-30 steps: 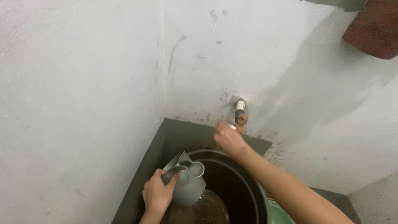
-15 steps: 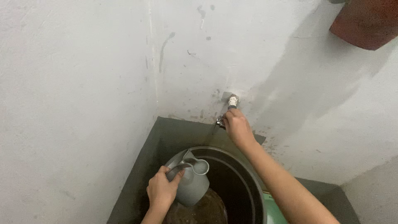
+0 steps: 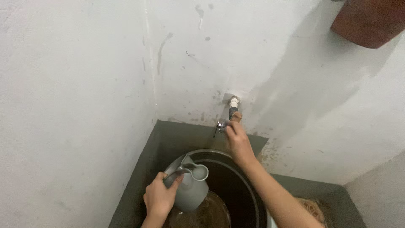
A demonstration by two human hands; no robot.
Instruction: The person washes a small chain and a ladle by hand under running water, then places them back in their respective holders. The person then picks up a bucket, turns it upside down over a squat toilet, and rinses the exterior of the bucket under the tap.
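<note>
My left hand (image 3: pixel 159 197) grips the handle of a grey plastic jug (image 3: pixel 192 188), held upright over a large black bucket (image 3: pixel 236 177) with water in its bottom. My right hand (image 3: pixel 237 135) reaches up to a metal tap (image 3: pixel 222 123) that comes out of the white wall on a short pipe (image 3: pixel 233 103). The fingers are closed around the tap's handle, and the tap's spout shows just left of the fingers.
The bucket stands in a dark grey concrete basin (image 3: pixel 177 137) set in the corner of two stained white walls. A reddish-brown object (image 3: pixel 369 21) hangs at the top right. Something brownish and mesh-like (image 3: pixel 314 207) lies at the bucket's right.
My right hand has moved from below the tap up onto its handle and closed on it. The jug has stayed in my left hand, over the bucket. The view has shifted slightly.
</note>
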